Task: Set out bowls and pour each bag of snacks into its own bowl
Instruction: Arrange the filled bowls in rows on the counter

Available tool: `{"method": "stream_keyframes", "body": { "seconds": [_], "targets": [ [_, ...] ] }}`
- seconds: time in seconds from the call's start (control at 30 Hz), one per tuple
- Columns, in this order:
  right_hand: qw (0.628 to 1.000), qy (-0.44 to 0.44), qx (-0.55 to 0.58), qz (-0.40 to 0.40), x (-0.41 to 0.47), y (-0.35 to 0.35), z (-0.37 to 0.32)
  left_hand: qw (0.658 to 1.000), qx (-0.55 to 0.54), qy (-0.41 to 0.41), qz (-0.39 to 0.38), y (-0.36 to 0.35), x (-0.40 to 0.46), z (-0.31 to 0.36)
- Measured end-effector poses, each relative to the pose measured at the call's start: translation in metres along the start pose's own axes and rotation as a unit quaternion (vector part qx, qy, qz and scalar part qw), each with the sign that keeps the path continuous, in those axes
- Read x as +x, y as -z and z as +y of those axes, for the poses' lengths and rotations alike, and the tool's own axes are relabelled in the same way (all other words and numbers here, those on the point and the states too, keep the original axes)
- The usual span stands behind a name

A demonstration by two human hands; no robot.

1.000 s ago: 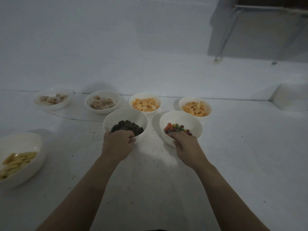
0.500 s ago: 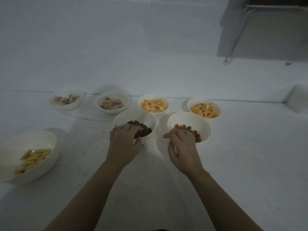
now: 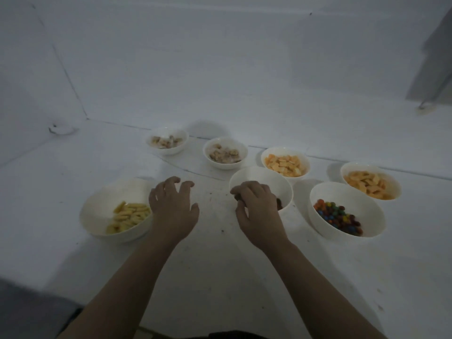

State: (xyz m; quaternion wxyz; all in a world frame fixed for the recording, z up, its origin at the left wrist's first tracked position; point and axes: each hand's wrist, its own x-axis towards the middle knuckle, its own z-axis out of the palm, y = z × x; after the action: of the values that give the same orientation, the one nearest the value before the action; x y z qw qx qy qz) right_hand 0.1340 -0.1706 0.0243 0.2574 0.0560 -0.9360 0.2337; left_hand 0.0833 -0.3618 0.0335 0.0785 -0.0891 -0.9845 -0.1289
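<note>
Since half a second ago, both hands have swung leftward: the left hand (image 3: 172, 211) has left the bowl of dark snacks (image 3: 263, 178) and now hovers over the white surface (image 3: 220, 265) beside the bowl of yellow sticks (image 3: 102, 211), while the right hand (image 3: 259, 216) has quit the bowl of coloured candies (image 3: 342, 194) and sits at the near rim of the dark-snack bowl. That left hand is spread, fingers loosely bent, holding nothing, its edge just beside the yellow-stick bowl's rim at 3 o'clock. Fingers of the right hand curl down over the dark-snack bowl's near edge; whether they grip the rim or merely rest there is hard to tell, since the hand hides the contact. Only a sliver of dark snack shows past its knuckles. From that bowl, the candy bowl stands at 4 o'clock, close by. A bowl of orange crackers (image 3: 285, 155) sits at 1 o'clock, nearly touching it, and a second orange-cracker bowl (image 3: 370, 171) lies farther out at 3 o'clock. 2 bowls of pale brownish pieces (image 3: 167, 140) (image 3: 225, 152) stand at 10 and 11 o'clock.
</note>
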Motion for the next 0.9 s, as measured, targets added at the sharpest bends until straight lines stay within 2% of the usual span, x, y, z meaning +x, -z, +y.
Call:
{"method": "stream_keyframes", "body": {
  "seconds": [0.07,0.13,0.23,0.37,0.53,0.8,0.9],
  "targets": [
    [0.999,-0.031,-0.009,-0.011,0.007,-0.009,-0.007,0.989,0.035,0.103,-0.095,0.003,0.005,-0.013],
    [0.996,-0.073,-0.038,-0.03,0.013,-0.018,-0.013,0.977,0.069,0.137,-0.147,0.005,0.011,-0.026],
    [0.983,-0.15,-0.075,-0.069,0.018,-0.03,-0.018,0.977,0.092,0.086,-0.17,0.006,0.02,-0.045],
    [0.967,-0.217,-0.082,-0.105,0.019,-0.043,-0.022,0.986,0.008,0.027,-0.166,0.004,0.032,-0.062],
    [0.96,-0.236,-0.123,-0.09,0.018,-0.055,-0.023,0.986,-0.057,-0.04,-0.153,-0.004,0.044,-0.066],
    [0.959,-0.234,-0.161,-0.022,0.02,-0.062,-0.023,0.984,0.017,-0.123,-0.13,-0.015,0.074,-0.077],
    [0.958,-0.227,-0.175,0.002,0.02,-0.065,-0.022,0.982,-0.031,-0.139,-0.125,-0.02,0.085,-0.086]
  ]
}}
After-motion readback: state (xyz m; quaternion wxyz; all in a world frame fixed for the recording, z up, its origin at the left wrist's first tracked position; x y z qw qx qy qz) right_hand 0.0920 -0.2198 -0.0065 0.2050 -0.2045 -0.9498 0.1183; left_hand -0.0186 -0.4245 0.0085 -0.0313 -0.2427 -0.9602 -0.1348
